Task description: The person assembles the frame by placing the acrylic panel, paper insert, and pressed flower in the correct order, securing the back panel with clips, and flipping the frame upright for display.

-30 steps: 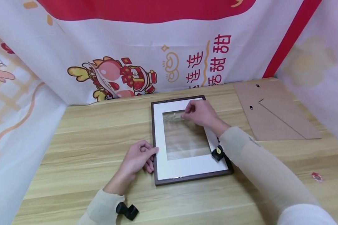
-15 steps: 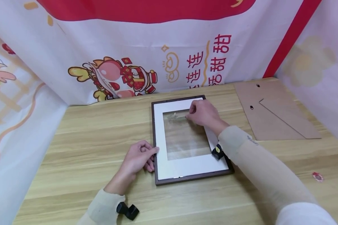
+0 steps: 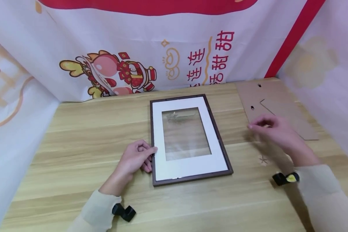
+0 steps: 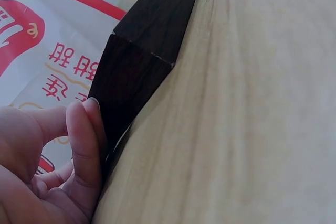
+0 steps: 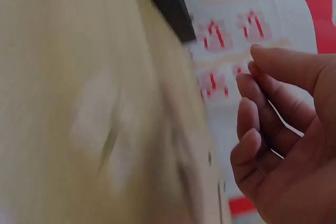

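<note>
A dark-edged picture frame [image 3: 192,178] with a white mat [image 3: 182,169] lies flat on the wood-grain table. Inside the mat's clear window, near its top, is a thin pale sprig [image 3: 181,116], perhaps a dried plant. My left hand [image 3: 136,156] grips the frame's left edge, thumb on top and curled fingers against the side. Off to the right, my right hand [image 3: 274,130] hovers above the table with fingers loosely curled and thumb near the index finger; nothing shows between them. Below it lies a small pale piece with a dark star pattern [image 3: 263,160].
A brown backing board [image 3: 287,109] with a stand flap and small black hangers lies at the back right. A printed cloth [image 3: 150,32] hangs as a wall behind the table, with more cloth at both sides.
My right hand has left the frame's window and swung right, near the backing board. My left hand stays on the frame. The head view has shifted slightly.
</note>
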Demonstrator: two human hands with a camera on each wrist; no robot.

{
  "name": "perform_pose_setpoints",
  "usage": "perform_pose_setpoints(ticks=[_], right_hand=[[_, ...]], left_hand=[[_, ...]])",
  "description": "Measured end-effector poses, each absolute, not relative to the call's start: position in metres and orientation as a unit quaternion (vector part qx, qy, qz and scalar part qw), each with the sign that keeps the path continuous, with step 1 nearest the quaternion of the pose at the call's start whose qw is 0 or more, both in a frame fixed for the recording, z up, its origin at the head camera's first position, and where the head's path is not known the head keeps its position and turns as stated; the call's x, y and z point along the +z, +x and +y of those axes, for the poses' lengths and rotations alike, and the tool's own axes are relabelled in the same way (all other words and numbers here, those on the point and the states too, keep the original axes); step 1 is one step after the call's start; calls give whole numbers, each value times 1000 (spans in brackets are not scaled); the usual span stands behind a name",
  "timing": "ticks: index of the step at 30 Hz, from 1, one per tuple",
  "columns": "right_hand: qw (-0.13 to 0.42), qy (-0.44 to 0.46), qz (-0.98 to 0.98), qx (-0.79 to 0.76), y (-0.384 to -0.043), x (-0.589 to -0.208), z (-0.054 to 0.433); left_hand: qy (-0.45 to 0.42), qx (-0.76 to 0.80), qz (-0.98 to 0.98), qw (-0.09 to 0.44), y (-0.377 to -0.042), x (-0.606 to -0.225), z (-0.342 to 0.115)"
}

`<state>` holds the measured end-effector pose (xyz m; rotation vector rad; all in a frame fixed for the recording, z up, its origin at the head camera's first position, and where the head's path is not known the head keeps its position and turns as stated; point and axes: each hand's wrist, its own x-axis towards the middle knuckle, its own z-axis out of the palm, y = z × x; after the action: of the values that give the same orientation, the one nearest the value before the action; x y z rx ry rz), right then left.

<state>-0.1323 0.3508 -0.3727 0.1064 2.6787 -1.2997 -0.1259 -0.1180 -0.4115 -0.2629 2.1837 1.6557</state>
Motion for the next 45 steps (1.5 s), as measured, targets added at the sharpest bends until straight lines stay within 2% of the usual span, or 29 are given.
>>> perform_pose_setpoints(ticks=[3,7,13,20,45], right_hand=[[95,46,906,-410,-114,-388,378],[84,8,932,-353,-94,-402,398],[51,-61,941,-329,-83,-410,399],[-1,-97,942,-322,-76,-412,400],[65,-87,940,-324,-78,-411,392]], left_hand=[[-92,591,778,195,-126,-410,-122],[-94,588,780,193,-126,-410,-125],[-93,592,779,185,-127,-411,-124],[-93,602,771,186,-126,-413,-116],[-108,598,774,178,-124,-412,-119]])
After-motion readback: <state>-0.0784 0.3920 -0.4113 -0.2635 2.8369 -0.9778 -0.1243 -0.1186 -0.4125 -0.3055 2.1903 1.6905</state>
